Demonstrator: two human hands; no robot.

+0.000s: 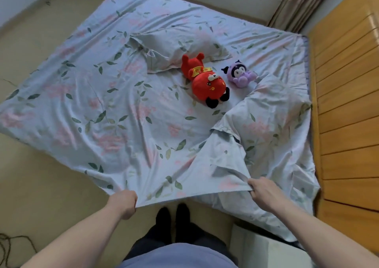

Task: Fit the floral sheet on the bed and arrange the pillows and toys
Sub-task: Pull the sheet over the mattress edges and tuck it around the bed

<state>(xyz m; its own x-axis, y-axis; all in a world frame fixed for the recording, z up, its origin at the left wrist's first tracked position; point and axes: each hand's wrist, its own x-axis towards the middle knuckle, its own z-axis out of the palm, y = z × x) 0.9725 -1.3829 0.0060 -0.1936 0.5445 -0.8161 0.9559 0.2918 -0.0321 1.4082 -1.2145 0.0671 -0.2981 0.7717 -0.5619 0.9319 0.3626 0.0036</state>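
Toys (205, 83) on floral sheet (102, 113)

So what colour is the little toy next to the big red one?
Purple, with a dark hood, clearest in the head view.

Matt, creased cotton-like floral sheet (123, 107); two plush, fuzzy toys, red (205, 80) and purple (240, 75); glossy varnished wooden panelling (346, 103) alongside.

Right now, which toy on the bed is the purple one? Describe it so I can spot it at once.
Start at the floral sheet covering the bed, then find the two plush toys near its middle, just below the pillow. The purple toy is the one nearer the wooden wall. It is smaller than the red toy beside it, lilac, with a dark horned hood.
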